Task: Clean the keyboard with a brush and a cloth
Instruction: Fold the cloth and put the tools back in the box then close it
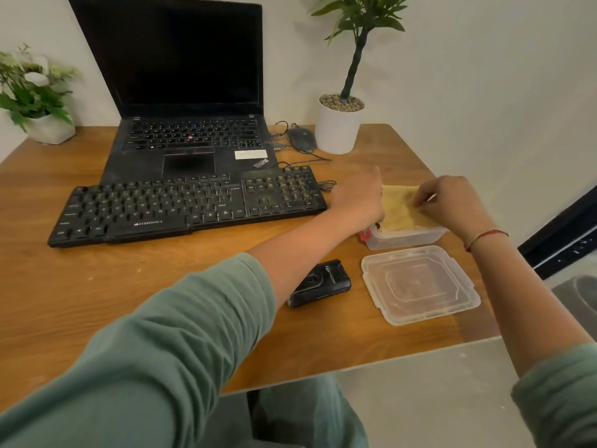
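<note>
Under right hand [452,205]: cloth [400,213] in tub [403,239], pinched
Left hand [358,198]: fingers hidden, grip unclear
Keyboard [181,208]: leftward, nearer left hand

Soft, dim indoor light, faint shadows, slight motion blur throughout, and wide-angle bending toward the edges

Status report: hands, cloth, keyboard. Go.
Right hand pinching yellow cloth in open container. Left hand at container's left edge, grip hidden. Keyboard untouched, lid off beside container.
</note>
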Available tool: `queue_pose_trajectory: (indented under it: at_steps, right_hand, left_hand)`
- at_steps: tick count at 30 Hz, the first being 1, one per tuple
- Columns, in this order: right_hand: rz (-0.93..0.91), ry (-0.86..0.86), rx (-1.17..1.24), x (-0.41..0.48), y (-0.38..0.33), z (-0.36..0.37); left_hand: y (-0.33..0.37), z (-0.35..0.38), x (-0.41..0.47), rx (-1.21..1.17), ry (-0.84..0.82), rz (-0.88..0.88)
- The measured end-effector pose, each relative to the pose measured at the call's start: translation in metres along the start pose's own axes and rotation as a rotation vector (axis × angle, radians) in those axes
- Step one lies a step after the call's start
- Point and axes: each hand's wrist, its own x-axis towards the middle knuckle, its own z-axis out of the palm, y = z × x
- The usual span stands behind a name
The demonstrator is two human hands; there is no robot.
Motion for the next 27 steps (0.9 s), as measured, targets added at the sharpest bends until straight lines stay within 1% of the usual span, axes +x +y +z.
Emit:
queue_pose_trajectory:
  at_steps: [3, 6, 8, 11, 15, 16, 18, 19, 20, 21, 24, 27]
  right_hand:
    - [-0.047, -0.077, -0.118, 0.004, -0.005, 0.001]
    - [-0.069, -0.148, -0.181, 0.009, -0.009, 0.005]
    - [-0.072, -0.194, -0.221, 0.011, -0.010, 0.009]
    - [-0.081, -0.243, -0.267, 0.014, -0.013, 0.010]
    - [-0.083, -0.303, -0.338, 0.013, -0.019, 0.005]
    - [-0.083, -0.288, -0.357, 0.012, -0.021, 0.003]
    - [-0.097, -0.174, -0.389, 0.007, -0.024, -0.003]
    - [-0.103, -0.133, -0.371, 0.006, -0.024, -0.005]
    - [-0.103, -0.139, -0.332, 0.007, -0.025, -0.005]
    - [-0.095, -0.183, -0.285, 0.008, -0.026, -0.004]
    - [-0.035, -0.397, -0.200, 0.011, -0.024, 0.009]
    - [-0.023, -0.428, -0.173, 0.014, -0.019, 0.016]
  left_hand:
    - [0.006, -0.003, 0.001, 0.145, 0.017, 0.014]
    - [0.011, -0.004, 0.003, 0.309, 0.077, 0.095]
    - [0.012, -0.003, 0.006, 0.361, 0.020, 0.139]
    - [0.012, -0.005, 0.007, 0.413, -0.076, 0.097]
    - [0.011, -0.007, 0.012, 0.426, -0.191, 0.093]
    - [0.012, -0.008, 0.013, 0.423, -0.197, 0.097]
    - [0.013, -0.009, 0.017, 0.434, -0.167, 0.121]
    - [0.015, -0.009, 0.017, 0.444, -0.144, 0.131]
    - [0.016, -0.009, 0.018, 0.448, -0.129, 0.135]
    - [0.017, -0.008, 0.018, 0.449, -0.125, 0.129]
    - [0.020, -0.002, 0.018, 0.453, -0.159, 0.087]
    - [0.015, 0.001, 0.020, 0.464, -0.238, 0.063]
